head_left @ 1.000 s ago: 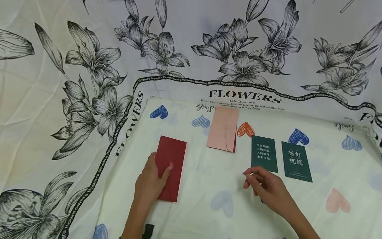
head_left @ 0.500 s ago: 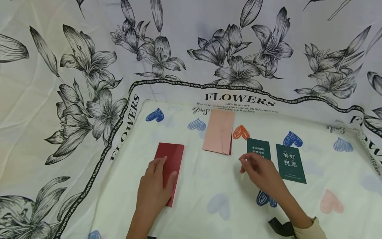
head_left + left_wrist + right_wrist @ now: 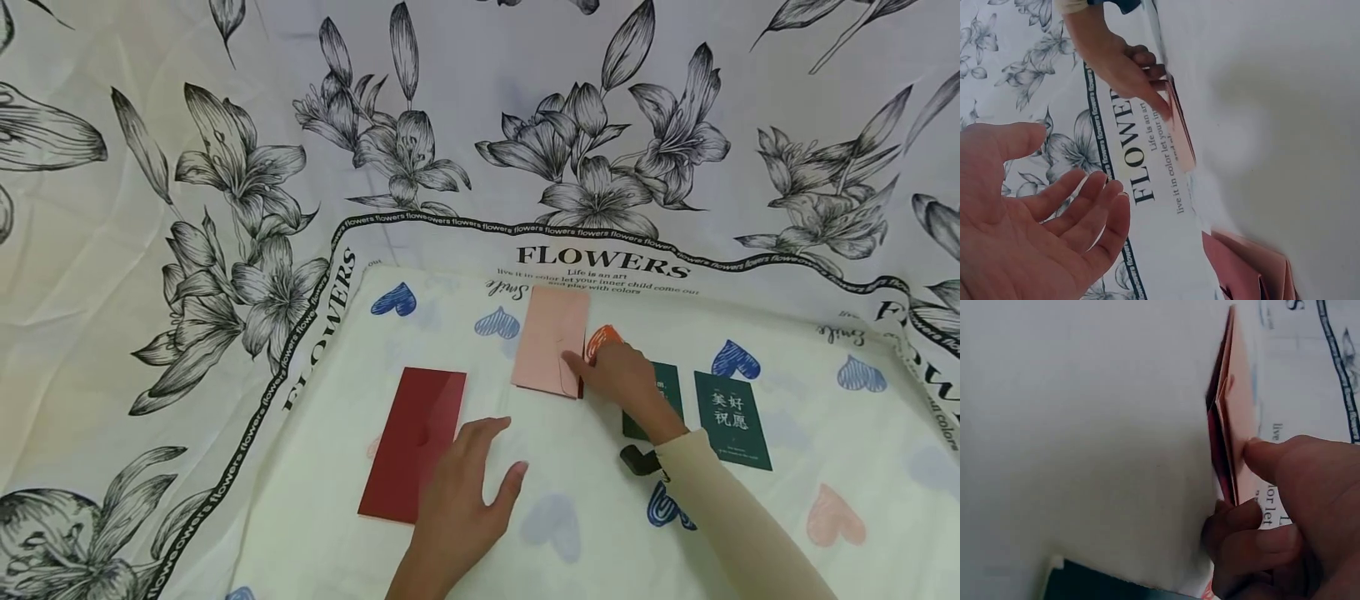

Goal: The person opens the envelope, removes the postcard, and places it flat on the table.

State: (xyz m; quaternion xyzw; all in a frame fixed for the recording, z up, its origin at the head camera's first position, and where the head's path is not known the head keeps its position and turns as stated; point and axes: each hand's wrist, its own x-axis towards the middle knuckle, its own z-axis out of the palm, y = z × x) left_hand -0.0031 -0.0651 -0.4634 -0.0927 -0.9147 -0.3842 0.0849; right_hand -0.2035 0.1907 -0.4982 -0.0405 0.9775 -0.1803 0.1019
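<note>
My right hand (image 3: 630,379) is at the lower right edge of a pink envelope (image 3: 551,333), thumb on its face. In the right wrist view the thumb presses the pink envelope (image 3: 1244,394) and the curled fingers sit at its edge, pinching it. A dark red layer (image 3: 1215,434) shows beneath the pink one. My left hand (image 3: 465,492) is spread over the lower right side of a red envelope (image 3: 412,442) and holds nothing. The left wrist view shows that left hand (image 3: 1047,219) with its palm in sight and fingers loosely bent.
Two dark green cards with white writing lie to the right; the right hand partly covers the nearer card (image 3: 671,408), and the other card (image 3: 731,421) is in full sight. A pale cloth (image 3: 787,517) with printed hearts covers the surface. Beyond it runs a flower-printed cloth (image 3: 420,67).
My left hand has let go of the red envelope and shifted right. My right hand has reached up and left from the green card to the pink envelope.
</note>
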